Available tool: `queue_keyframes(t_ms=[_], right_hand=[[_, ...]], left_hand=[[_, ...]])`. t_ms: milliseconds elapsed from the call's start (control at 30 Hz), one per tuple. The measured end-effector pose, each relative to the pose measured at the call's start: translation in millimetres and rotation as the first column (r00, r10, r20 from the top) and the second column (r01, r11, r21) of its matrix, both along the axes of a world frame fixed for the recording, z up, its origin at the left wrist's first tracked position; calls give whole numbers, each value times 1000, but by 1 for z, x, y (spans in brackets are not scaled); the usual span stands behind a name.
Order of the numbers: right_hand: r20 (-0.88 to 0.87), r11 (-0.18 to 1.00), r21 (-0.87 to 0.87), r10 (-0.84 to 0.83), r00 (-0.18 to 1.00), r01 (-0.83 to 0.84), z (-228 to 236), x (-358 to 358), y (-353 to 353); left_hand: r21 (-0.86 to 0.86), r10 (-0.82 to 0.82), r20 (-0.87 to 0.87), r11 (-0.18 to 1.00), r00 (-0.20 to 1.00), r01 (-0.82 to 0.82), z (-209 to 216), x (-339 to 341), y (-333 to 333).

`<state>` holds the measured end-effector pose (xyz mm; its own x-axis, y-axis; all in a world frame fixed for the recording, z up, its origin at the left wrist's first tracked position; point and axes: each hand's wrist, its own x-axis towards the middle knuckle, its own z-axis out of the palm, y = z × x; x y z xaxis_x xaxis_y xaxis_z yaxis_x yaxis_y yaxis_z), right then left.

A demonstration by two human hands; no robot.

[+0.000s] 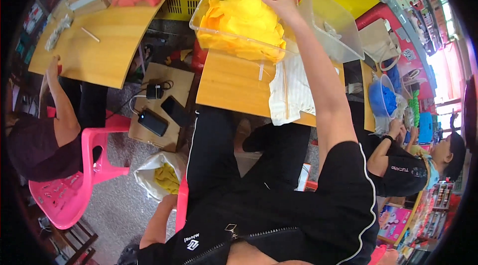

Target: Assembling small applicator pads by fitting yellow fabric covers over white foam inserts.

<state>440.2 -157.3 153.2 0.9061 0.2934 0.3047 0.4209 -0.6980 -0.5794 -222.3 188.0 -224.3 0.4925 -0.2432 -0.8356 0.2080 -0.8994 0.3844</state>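
My right arm stretches over the table to a clear plastic tub heaped with flat, rounded yellow pieces. At the pile's far right edge is my right hand, its fingers curled together; whatever is between them is too small to make out. Low on my left side, my left hand hangs beside a white sack with yellow-green cloth pieces inside. The fingers of that hand are hidden. A white ribbed cloth lies on the table in front of the yellow tub.
A second clear tub stands to the right. A cardboard piece on my left bears phones and a charger. One co-worker sits left near a pink chair; another works right by a basin of blue pieces.
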Motion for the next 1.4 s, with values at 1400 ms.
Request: queue_keyframes(t_ms=[1400], right_hand=[[-39,927,-198,-332,943,318,9,37,-324]], left_hand=[[-775,982,-169,-81,82,-627,211,256,-164]])
